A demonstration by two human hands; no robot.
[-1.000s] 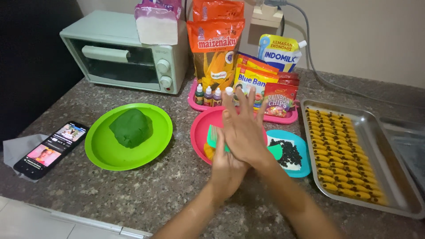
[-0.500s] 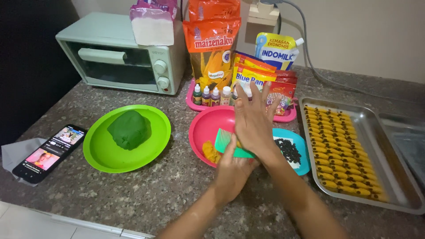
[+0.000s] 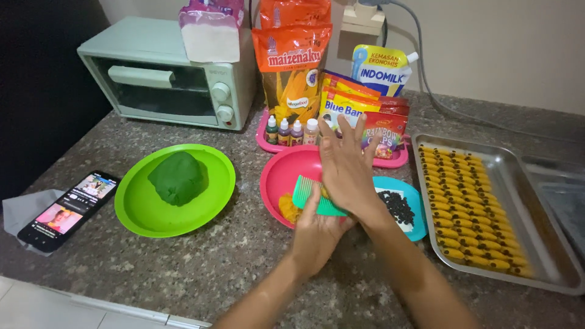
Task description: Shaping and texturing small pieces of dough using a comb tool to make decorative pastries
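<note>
My left hand [image 3: 317, 234] lies palm up over the near edge of a pink plate [image 3: 280, 173], with a teal comb [image 3: 308, 196] across its fingers. My right hand [image 3: 347, 167] presses flat on top of the comb and left palm, fingers spread and pointing away. Whatever is between the palms is hidden. A lump of orange dough [image 3: 287, 207] sits on the pink plate beside the comb. Just right of my hands is a blue plate [image 3: 420, 216] with dark chips [image 3: 397, 206].
A steel tray [image 3: 536, 244] with rows of small yellow dough pieces [image 3: 466, 207] stands at the right. At the left are a green plate [image 3: 140, 219] with green dough [image 3: 177, 178] and a phone [image 3: 67, 210]. Behind stand a toaster oven [image 3: 164, 79], small bottles [image 3: 292, 131] and packets.
My right hand has slid forward over the left palm, away from me. More of the teal comb now shows at the left of my hands.
</note>
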